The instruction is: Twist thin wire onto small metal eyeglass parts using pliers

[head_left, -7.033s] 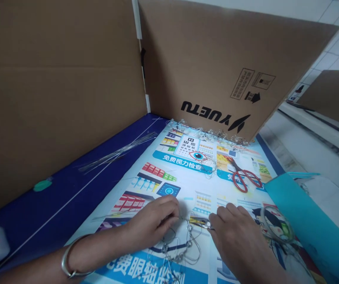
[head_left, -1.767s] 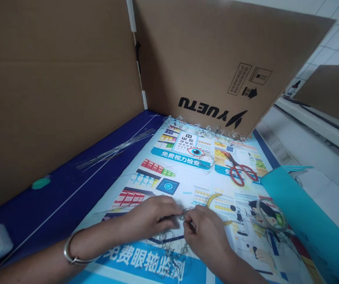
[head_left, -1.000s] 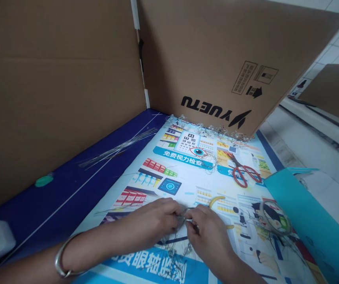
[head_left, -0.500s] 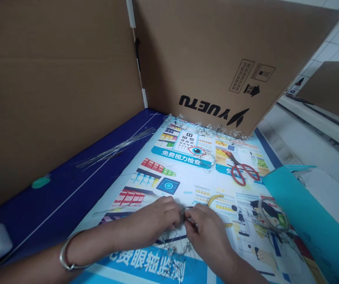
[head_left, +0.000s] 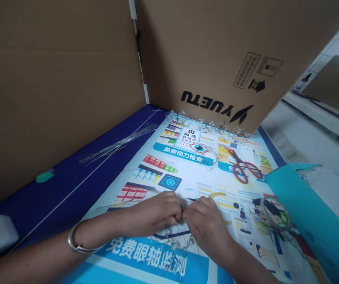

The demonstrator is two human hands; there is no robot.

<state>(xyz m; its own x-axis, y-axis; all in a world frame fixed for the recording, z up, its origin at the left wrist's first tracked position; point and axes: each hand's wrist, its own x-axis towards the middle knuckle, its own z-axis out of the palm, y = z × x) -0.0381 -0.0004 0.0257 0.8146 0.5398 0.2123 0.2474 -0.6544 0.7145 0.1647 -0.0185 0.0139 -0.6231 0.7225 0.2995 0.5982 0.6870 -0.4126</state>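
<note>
L hand (head_left: 153,213) & R hand (head_left: 207,228): fingers curled tight, pinching thin wire (head_left: 190,200) btwn them, over printed poster (head_left: 133,185). Tangled wire (head_left: 172,236) just below hands; red scissors (head_left: 245,170) farther up, right.

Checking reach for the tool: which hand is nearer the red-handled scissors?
Right. The right hand is nearer, below and left of the red-handled scissors in view. The left hand is farther, on the right hand's far side from them.
</note>
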